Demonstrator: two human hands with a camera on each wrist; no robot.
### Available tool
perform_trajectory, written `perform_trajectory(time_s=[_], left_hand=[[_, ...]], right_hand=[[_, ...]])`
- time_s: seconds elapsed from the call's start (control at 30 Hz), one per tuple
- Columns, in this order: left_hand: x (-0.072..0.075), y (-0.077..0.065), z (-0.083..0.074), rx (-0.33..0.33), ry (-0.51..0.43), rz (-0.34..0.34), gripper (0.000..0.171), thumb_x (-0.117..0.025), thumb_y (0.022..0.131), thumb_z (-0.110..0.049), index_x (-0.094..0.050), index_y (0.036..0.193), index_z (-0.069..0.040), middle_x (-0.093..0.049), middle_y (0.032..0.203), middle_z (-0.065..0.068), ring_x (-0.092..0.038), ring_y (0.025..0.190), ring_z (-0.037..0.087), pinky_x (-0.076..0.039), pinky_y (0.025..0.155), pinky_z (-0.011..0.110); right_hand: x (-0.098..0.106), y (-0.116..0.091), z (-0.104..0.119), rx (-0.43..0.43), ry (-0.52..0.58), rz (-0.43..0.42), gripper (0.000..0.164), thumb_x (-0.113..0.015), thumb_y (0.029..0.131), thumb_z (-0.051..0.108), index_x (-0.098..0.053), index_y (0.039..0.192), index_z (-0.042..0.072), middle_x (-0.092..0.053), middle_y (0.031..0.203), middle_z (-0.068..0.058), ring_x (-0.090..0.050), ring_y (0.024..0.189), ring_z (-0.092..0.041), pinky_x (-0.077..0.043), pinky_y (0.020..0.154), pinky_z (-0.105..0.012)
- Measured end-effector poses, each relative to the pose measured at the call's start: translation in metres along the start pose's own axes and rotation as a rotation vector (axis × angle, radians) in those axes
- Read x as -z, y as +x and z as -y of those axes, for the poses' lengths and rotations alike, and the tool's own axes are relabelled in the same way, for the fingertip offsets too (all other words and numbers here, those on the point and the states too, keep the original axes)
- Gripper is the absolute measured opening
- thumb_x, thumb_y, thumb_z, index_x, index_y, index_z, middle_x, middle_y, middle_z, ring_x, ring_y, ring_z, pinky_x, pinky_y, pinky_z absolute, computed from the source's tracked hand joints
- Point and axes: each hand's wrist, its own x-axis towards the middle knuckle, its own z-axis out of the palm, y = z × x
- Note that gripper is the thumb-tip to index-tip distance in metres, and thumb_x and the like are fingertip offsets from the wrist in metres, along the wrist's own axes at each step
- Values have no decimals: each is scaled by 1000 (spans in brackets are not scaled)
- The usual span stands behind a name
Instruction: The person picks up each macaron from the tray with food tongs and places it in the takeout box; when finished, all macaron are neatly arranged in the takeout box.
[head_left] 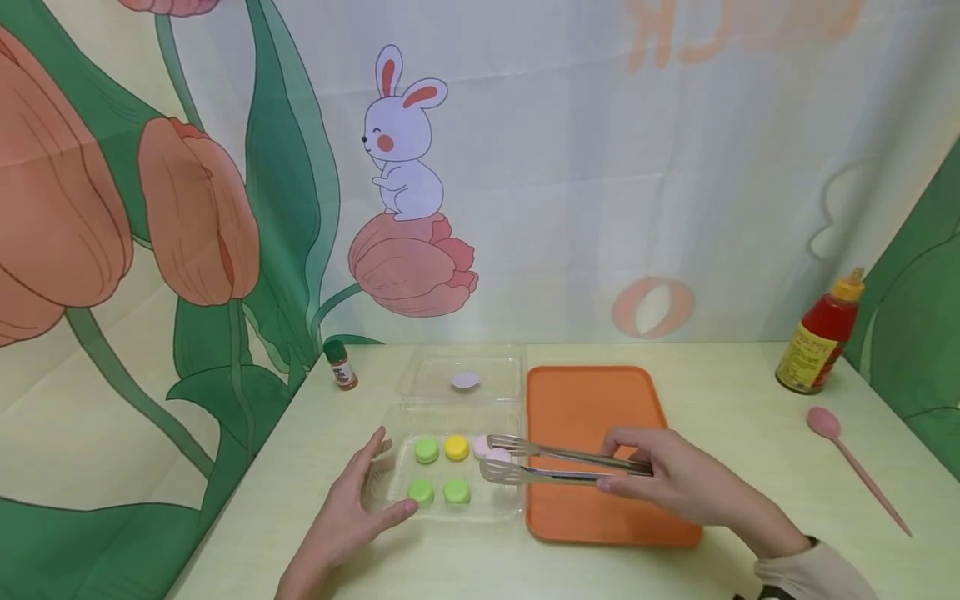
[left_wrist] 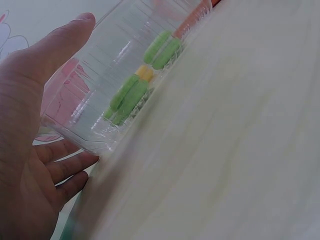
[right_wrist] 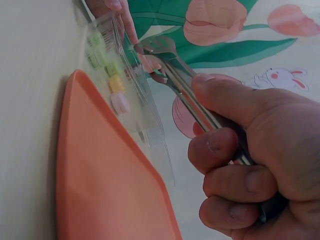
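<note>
My right hand grips metal tongs, its thumb and curled fingers around the handles. Between the slotted tips is a pale pink macaron, over the right part of a clear plastic box. Inside the box are green macarons, a yellow macaron and another pale pink macaron, partly hidden by the tongs. My left hand is at the box's left end, thumb along the near side and fingers around the far-left corner. The left wrist view shows the fingertips right at the box's lower corner.
An orange tray lies right of the box, under the tongs. Behind the box its lid lies folded back, with a pale oval sticker. A small green-capped bottle stands back left; a red sauce bottle and pink spoon are right.
</note>
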Motion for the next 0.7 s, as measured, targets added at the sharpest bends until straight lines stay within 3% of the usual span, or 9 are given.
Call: perform_trajectory(time_s=[0.2,0.53,0.7], left_hand=[[-1,0,-1,-2,1,0,120,-94,88,-52,-21,179,-26,-42,177,11,-36,165,40,-31,133,64],[1,-1,-3,-3,2,-3,120,-94,88,-51,-21,179,-25,-43,176,11,-38,164,40,-31,133,65],[1,-1,-3,-6,0,-2,120,-94,88,-50,-21,179,-25,-43,177,11,-37,165,40,-31,133,64]], right_hand=[[-3,18,13,-17,-100,59,23,-79,105,46,-67,108,26,-41,62,13,-35,53,-4,-31,49,-23],[-4,37,40,50,-277,96,25,-79,105,46,-64,105,26,-47,69,13,-38,56,-2,-35,55,-23],[-9,44,51,49,-326,92,25,-82,103,41,-65,100,24,-59,75,12,-42,60,-4,-37,57,-24]])
